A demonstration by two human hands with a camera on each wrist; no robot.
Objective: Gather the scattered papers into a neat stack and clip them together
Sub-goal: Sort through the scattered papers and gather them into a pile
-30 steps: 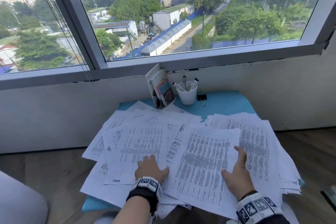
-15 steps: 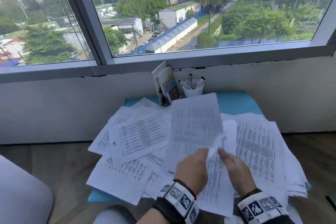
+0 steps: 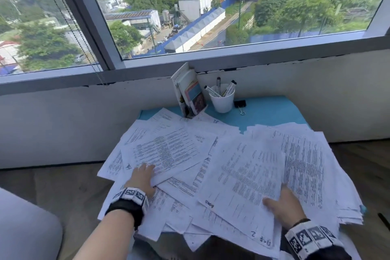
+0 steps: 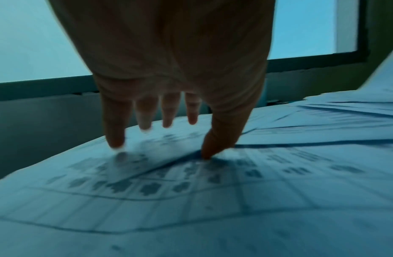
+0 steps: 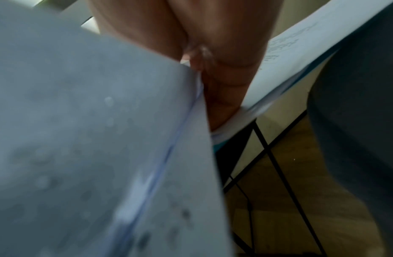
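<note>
Printed papers (image 3: 168, 150) lie scattered over a small blue table (image 3: 272, 112); a rougher pile (image 3: 316, 164) sits on its right side. My left hand (image 3: 145, 172) rests with straight fingers on a sheet at the left. In the left wrist view this left hand (image 4: 164, 139) has its thumb tip at that sheet's edge. My right hand (image 3: 276, 196) pinches the near right corner of one sheet (image 3: 242, 175), thumb on top, over the right pile. The right wrist view shows the held sheet's (image 5: 92, 139) underside beside the fingers (image 5: 222, 83). A black binder clip (image 3: 240, 104) lies at the back.
A white cup (image 3: 222, 102) with markers and a few upright booklets (image 3: 190, 93) stand at the table's back edge under the window. Papers overhang the near and right edges. A grey cushion (image 3: 25, 228) sits at the lower left, on a wooden floor.
The sheet held up by both hands half a second ago has come down over the right pile, held in my right hand alone. My left hand moved left onto another sheet.
</note>
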